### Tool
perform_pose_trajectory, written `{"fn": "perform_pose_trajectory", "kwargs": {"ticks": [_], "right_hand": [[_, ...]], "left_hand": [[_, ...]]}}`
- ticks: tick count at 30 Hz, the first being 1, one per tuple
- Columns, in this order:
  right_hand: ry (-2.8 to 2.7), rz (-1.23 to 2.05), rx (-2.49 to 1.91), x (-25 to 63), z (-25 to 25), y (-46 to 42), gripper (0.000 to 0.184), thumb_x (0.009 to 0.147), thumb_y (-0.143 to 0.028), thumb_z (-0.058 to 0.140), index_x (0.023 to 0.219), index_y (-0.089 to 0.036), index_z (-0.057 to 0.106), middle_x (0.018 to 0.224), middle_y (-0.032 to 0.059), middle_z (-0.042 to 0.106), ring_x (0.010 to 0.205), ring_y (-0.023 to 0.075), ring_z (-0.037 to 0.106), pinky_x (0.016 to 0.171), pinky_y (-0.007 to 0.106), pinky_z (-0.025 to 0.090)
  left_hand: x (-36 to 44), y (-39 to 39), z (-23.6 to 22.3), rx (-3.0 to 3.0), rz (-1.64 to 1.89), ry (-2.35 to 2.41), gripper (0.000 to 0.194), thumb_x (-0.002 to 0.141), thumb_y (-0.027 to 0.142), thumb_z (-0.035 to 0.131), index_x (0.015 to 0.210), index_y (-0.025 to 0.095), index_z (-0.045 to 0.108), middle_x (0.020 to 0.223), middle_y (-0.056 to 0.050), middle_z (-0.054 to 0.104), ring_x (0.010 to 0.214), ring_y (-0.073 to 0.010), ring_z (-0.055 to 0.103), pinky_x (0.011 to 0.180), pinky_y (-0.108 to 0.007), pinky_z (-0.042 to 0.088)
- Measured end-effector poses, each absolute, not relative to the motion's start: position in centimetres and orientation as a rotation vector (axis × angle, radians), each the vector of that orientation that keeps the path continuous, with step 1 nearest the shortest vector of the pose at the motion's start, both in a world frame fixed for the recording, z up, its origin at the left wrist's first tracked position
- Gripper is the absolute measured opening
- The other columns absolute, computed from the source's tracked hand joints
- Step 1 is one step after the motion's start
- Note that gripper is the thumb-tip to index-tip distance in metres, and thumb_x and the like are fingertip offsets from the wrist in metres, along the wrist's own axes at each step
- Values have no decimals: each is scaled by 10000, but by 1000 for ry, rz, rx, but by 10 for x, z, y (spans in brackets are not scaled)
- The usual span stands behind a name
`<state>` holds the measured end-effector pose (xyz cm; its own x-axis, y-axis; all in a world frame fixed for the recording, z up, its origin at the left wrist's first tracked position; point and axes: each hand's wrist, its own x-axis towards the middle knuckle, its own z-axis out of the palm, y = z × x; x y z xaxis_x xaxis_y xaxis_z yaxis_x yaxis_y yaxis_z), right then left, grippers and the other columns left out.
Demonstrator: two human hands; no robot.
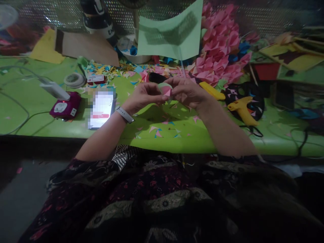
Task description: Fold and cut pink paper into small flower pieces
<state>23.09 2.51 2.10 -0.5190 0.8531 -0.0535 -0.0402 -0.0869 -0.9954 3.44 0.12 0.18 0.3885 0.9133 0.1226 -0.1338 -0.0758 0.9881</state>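
Between my two hands, above the green tabletop (177, 141), is a small piece of pink and pale green paper (165, 89). My left hand (145, 96) pinches its left and lower edge with thumb and fingers. From the other side, my right hand (188, 92) has its fingers closed on the right edge of the same paper. A dark object (156, 77) lies just behind the fingers. Small paper scraps (158, 132) are scattered on the tabletop below my hands. To the right of my right hand lies a yellow cutter-like tool (212, 90).
A yellow glue gun (244, 109) rests on a black disc at right. Pink folded papers (220, 40) pile up behind, beside a green sheet (169, 33). A lit phone (101, 109), a purple power adapter (66, 106) with cables, and a tape roll (74, 80) are at left.
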Motion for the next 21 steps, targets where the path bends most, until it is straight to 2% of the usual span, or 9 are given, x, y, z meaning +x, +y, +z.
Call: {"fn": "perform_pose_trajectory", "kwargs": {"ticks": [4,8,14,21], "right_hand": [[-1441,1754,-913,229,17,25,280,633,-145,756,893,-186,662,786,-2,686,725,150,645,715,323,586],[-1432,1772,-889,228,14,25,332,593,-122,772,900,-181,658,784,-13,691,716,136,654,710,294,584],[-1725,1521,-892,231,24,21,256,666,-198,830,875,-188,683,817,15,730,810,179,698,772,327,600],[-1817,1387,-890,234,32,16,240,661,-144,844,857,-170,708,821,26,736,822,188,692,802,361,599]], "left_hand": [[37,1,1,1395,1060,788,363,575,313,929,827,160,717,712,-13,716,680,-147,700,641,-259,606],[38,2,-2,1359,1056,818,339,574,254,926,813,141,713,729,-28,713,718,-165,714,653,-260,602],[35,6,-4,1296,1041,884,296,579,157,916,774,120,697,709,-33,703,721,-177,722,657,-272,597],[32,13,-12,1387,976,875,321,569,219,930,752,120,685,677,-34,701,648,-146,693,618,-255,581]]}}
